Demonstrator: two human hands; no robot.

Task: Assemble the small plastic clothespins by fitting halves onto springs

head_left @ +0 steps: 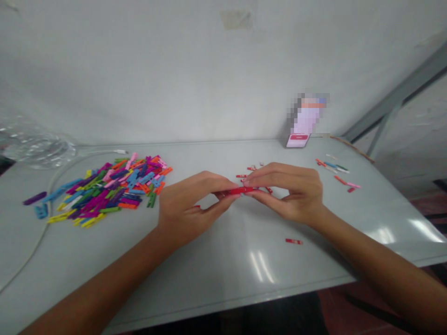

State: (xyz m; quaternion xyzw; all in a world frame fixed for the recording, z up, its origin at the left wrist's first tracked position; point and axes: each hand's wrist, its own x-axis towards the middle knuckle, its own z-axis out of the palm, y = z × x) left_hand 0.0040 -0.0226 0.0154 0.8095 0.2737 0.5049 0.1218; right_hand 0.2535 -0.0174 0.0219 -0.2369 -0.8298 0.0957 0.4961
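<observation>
Between my two hands, above the middle of the table, is a small red clothespin (240, 190). My left hand (190, 204) pinches its left end between thumb and fingers. At the other end, the thumb and fingertips of my right hand (288, 190) close on it, near what looks like its metal spring. Fingertips cover parts of the clothespin. Behind my right fingers lie several small red pieces (241, 176), partly hidden. A single red clothespin half (294, 241) rests on the table below my right hand.
A heap of multicoloured clothespins (111, 188) lies at the left, beside a white cable (49, 218) and crumpled clear plastic (38, 144). A phone (297, 141) leans against the wall. Several loose coloured pieces (337, 166) lie at the right of the table (209, 293).
</observation>
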